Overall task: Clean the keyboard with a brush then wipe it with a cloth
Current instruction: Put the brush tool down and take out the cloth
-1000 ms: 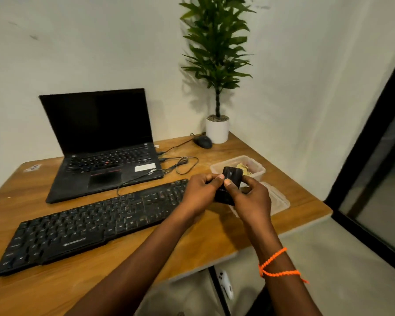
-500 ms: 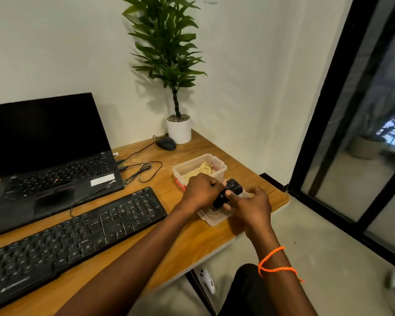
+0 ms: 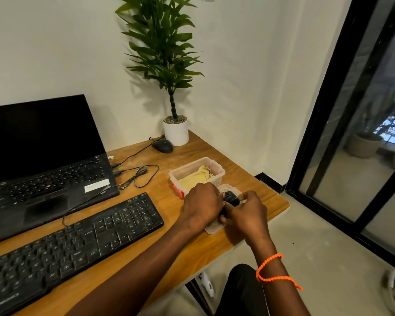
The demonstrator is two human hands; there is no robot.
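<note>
The black keyboard [image 3: 73, 242] lies slanted across the wooden desk [image 3: 214, 247] at the left. A clear plastic box [image 3: 217, 166] holds a yellow cloth [image 3: 195, 177]. Just in front of it, my left hand [image 3: 201, 206] and my right hand [image 3: 246, 213] both grip a small black object [image 3: 232, 199], probably the brush, over a clear lid [image 3: 212, 229] lying on the desk. Most of the black object is hidden by my fingers.
An open black laptop [image 3: 43, 160] stands behind the keyboard, with cables [image 3: 141, 174] trailing to a black mouse [image 3: 162, 146]. A potted plant [image 3: 176, 131] sits in the back corner. The desk's right edge is close to my right hand. A dark glass door [image 3: 351, 133] stands at the right.
Both hands have lowered the black object from above the box down onto the lid near the desk's right edge. My view has swung to the right.
</note>
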